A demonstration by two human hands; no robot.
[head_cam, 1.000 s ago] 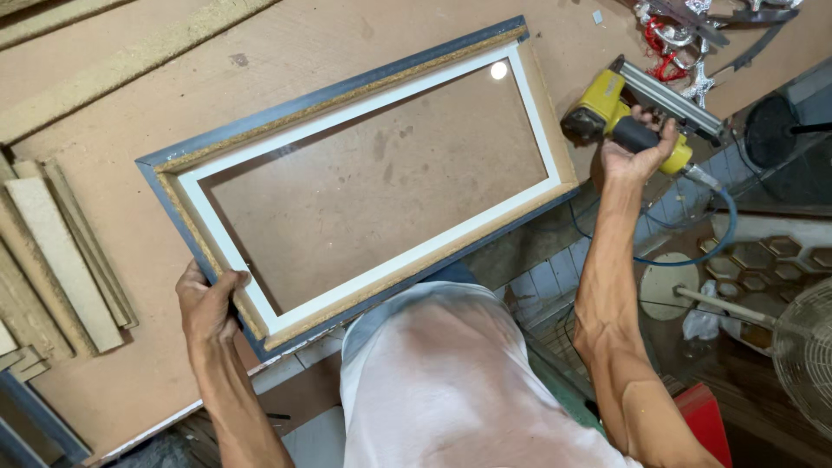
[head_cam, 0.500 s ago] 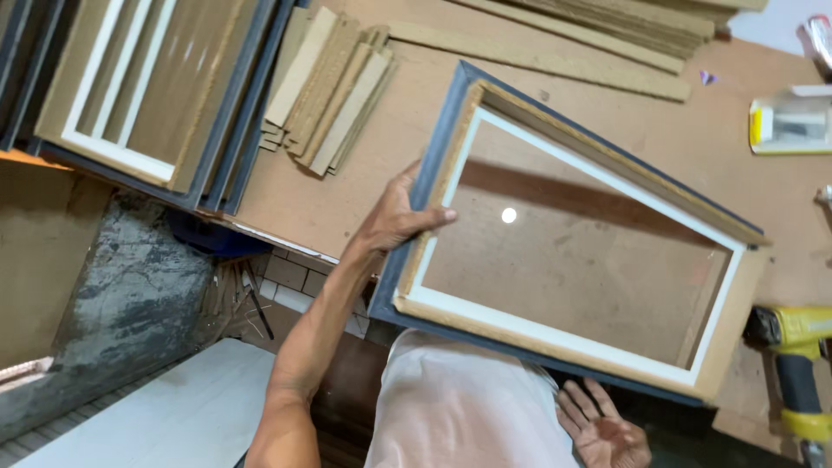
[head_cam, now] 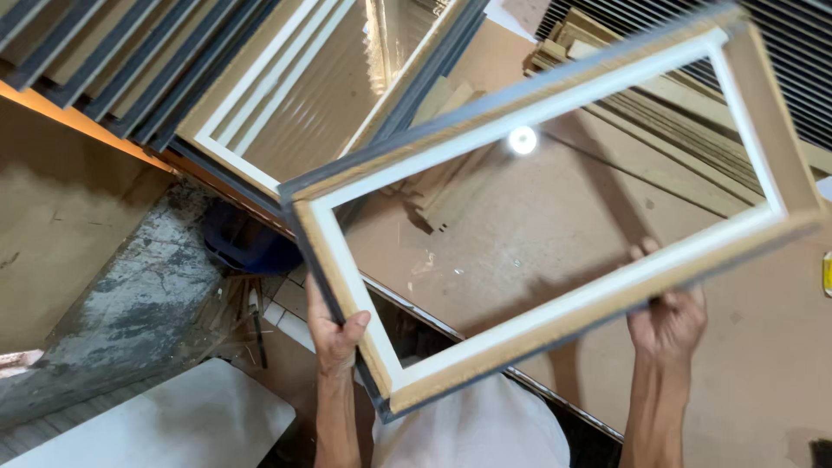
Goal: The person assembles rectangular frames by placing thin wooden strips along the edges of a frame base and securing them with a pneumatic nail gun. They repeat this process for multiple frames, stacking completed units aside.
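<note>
Hands grip the picture frame (head_cam: 555, 208) by its near rail, lifted clear of the tabletop (head_cam: 763, 347): left hand (head_cam: 334, 334) clenched at the corner, right hand (head_cam: 666, 319) pinching the long edge. Held so low, it could tip forward, and its far corner could strike the stacked frames (head_cam: 260, 87) beyond.

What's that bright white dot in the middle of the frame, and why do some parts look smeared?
Head view: the dot is a lamp's glare on the glass pane of the picture frame, which the left hand and right hand hold up; the pane also carries faint reflections. The stacked frames at upper left look softly blurred; a dark shadow lies beneath them.
</note>
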